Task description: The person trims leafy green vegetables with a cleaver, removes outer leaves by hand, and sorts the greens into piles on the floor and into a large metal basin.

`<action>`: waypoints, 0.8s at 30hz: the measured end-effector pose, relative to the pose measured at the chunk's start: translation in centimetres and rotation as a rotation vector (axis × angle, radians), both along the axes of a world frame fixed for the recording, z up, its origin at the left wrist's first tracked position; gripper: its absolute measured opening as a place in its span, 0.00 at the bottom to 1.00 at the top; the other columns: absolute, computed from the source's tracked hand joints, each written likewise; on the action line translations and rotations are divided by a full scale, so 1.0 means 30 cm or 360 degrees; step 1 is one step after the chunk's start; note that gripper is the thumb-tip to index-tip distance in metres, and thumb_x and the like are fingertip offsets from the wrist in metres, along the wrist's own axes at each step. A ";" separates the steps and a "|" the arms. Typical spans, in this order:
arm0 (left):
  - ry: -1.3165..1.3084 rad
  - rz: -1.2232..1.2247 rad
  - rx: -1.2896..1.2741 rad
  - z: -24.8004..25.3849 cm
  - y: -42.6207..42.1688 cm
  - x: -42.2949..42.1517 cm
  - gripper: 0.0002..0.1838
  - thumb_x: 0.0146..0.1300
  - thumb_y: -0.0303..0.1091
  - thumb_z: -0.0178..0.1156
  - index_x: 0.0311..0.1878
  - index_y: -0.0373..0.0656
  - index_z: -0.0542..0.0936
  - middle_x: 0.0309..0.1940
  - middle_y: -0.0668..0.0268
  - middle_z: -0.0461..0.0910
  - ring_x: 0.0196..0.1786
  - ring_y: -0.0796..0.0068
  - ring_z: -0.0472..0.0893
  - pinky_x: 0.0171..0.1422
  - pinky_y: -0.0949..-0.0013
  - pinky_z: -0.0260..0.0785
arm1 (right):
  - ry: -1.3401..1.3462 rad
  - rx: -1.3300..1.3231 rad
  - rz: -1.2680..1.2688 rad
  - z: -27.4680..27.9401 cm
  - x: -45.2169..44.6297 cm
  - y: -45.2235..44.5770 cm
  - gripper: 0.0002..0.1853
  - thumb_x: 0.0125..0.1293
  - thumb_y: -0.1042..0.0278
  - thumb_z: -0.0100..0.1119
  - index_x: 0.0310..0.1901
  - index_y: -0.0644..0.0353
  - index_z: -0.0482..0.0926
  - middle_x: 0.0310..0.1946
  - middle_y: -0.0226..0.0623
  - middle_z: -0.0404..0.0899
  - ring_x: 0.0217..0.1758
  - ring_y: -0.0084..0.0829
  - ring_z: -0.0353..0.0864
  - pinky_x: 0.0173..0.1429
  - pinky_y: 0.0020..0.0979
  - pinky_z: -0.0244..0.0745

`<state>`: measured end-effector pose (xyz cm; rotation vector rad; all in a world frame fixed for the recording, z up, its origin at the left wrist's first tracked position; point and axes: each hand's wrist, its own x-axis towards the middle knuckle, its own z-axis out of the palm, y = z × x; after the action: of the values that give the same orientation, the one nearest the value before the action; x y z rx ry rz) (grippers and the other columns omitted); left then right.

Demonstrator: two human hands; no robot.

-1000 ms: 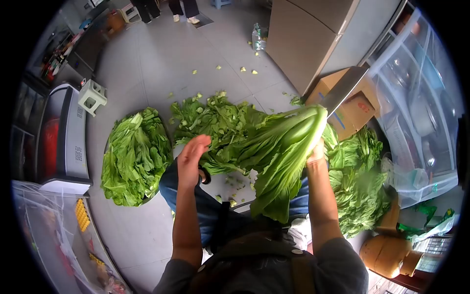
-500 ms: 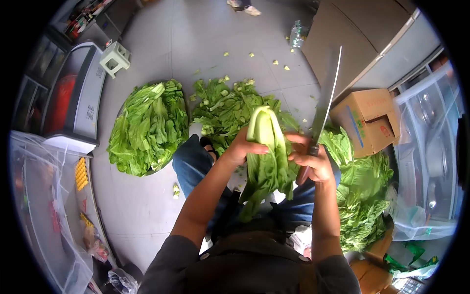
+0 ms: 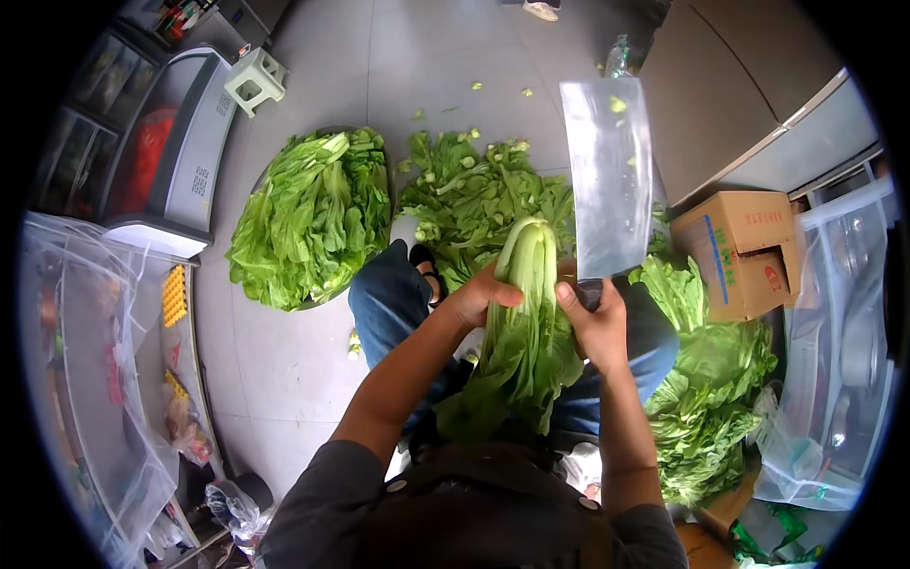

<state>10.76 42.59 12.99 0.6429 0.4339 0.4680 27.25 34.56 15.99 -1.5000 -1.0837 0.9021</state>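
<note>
Green leaves and a pale stalk end are shown on one leafy head (image 3: pixel 533 308), which is held above the lap between two bare hands, its stalk end pointed away from the wearer and its leaves hung down toward the body. Its left side is grasped by the left hand (image 3: pixel 487 295), the grip closed around it with the thumb laid across the front. By the right hand (image 3: pixel 599 321), the dark handle of a broad metal cleaver (image 3: pixel 609 180) is gripped; the blade is held upright, its flat face turned to the view and flecked with green bits. Whether the leaves are also touched by the right thumb cannot be told.

Both hands are framed by knees in blue jeans (image 3: pixel 391 299). Beyond the hands, a heap of loose leaves (image 3: pixel 474 194) is spread on the grey floor (image 3: pixel 284 375), with small scraps scattered farther out. To the left, a large pile of greens (image 3: pixel 318 213) is heaped in a round basin (image 3: pixel 391 180). To the right, more greens (image 3: pixel 706 408) are piled beside the knee, just below an open cardboard box (image 3: pixel 735 251). Near the floor's far left side, a pale plastic stool (image 3: pixel 256 80) is placed beside a glass-topped freezer (image 3: pixel 180 142). A clear bottle (image 3: pixel 618 59) is partly hidden behind the blade's top.
</note>
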 end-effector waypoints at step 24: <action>0.1423 0.0550 0.2097 -0.037 0.048 0.043 0.29 0.38 0.40 0.68 0.41 0.32 0.69 0.30 0.51 0.76 0.34 0.53 0.79 0.40 0.62 0.70 | -0.0960 0.0209 -0.0153 -0.045 0.147 -0.109 0.09 0.49 0.78 0.62 0.29 0.62 0.71 0.20 0.42 0.75 0.22 0.34 0.78 0.29 0.27 0.71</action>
<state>12.05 44.02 11.88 2.1073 1.1001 0.7720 31.65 31.30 14.63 -1.7431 -1.4497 0.2979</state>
